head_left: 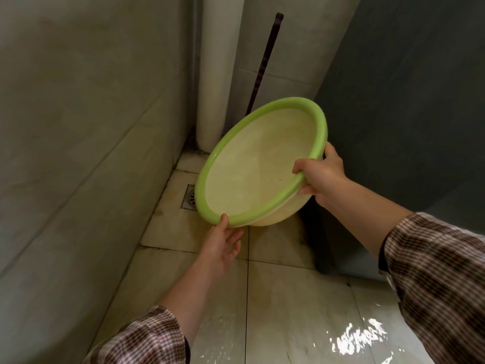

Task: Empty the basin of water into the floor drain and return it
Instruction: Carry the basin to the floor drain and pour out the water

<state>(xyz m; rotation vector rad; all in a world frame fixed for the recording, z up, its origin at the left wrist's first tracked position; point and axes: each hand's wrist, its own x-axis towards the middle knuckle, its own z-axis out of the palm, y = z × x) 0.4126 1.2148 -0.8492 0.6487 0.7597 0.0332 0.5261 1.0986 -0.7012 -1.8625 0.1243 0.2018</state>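
— What's in the basin [252, 174]?

— Nothing pooled that I can see. It's pale yellow inside with a green rim, tipped steeply so its mouth faces us, held in the air above the tiled floor [288, 298] in the corner. A few dark specks sit on the inner wall.

— And the hands?

— The right hand [321, 177] is clamped on the rim at the right, thumb over the top, fingers curled underneath. The left hand [223, 244] is mostly open, palm up, with only the thumb tip touching the lower rim.

— Where's the drain?

— The floor drain [189, 199] sits by the left wall, just behind the basin's low edge, which hides part of it.

— Anything else?

— A white pipe [215, 74] runs up the corner, a dark pole [263, 61] leans behind the basin, and water glistens on the tiles nearest us.
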